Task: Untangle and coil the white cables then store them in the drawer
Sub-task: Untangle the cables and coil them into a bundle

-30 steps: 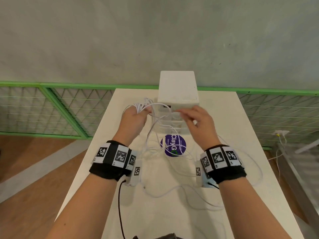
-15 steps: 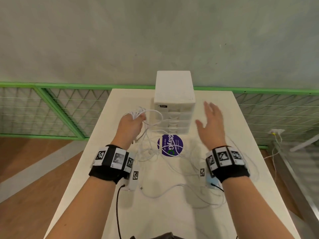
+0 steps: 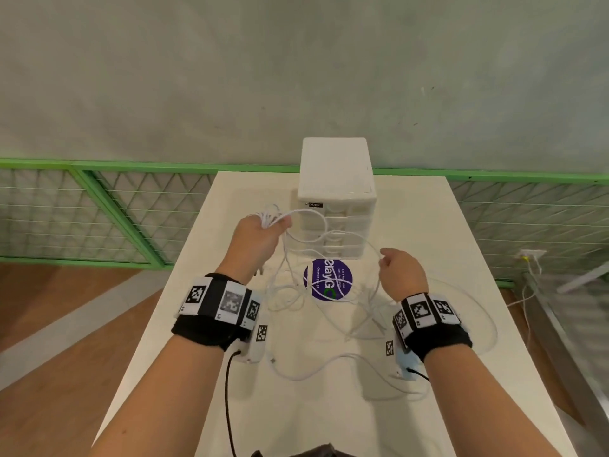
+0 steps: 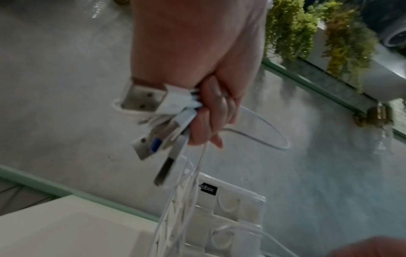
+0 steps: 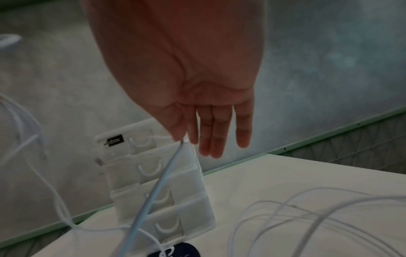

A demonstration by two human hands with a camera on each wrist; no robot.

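Head view shows the job barely underway — the left hand clutches a bundle of plug ends, the right hand pinches one strand, while the white cables sprawl tangled on the table before the shut drawer unit.

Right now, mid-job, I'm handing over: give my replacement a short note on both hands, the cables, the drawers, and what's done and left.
Left hand: raised beside the drawer unit, gripping a bunch of USB plug ends, cords hanging down from it.
Right hand: thumb and forefinger pinch one white cable strand; the other fingers are straight.
White cables: mostly a loose tangle on the white table, in front of the drawer unit and over the purple sticker.
Done: plug ends gathered.
Left: untangle, coil, open a drawer (all four look closed), store.
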